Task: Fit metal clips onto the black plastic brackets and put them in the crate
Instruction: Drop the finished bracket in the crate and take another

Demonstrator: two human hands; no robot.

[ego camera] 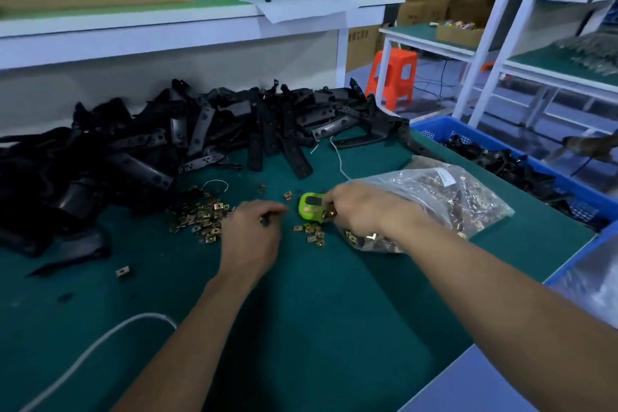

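Note:
A big heap of black plastic brackets (200, 137) covers the back and left of the green table (301, 311). Brass-coloured metal clips (200, 216) lie scattered in a pile in front of it, with a smaller group of clips (312, 234) nearer the middle. My left hand (254, 237) rests on the table between the two groups, fingers curled, pinching what looks like a clip. My right hand (354, 211) grips several clips at the mouth of a clear plastic bag of clips (434, 197). The blue crate (568, 187) at the right holds brackets.
A small bright green device (309, 207) sits just left of my right hand. A white cable (90, 351) runs over the near left of the table. A lone clip (122, 272) lies apart at the left. Shelves, boxes and an orange stool (394, 77) stand behind.

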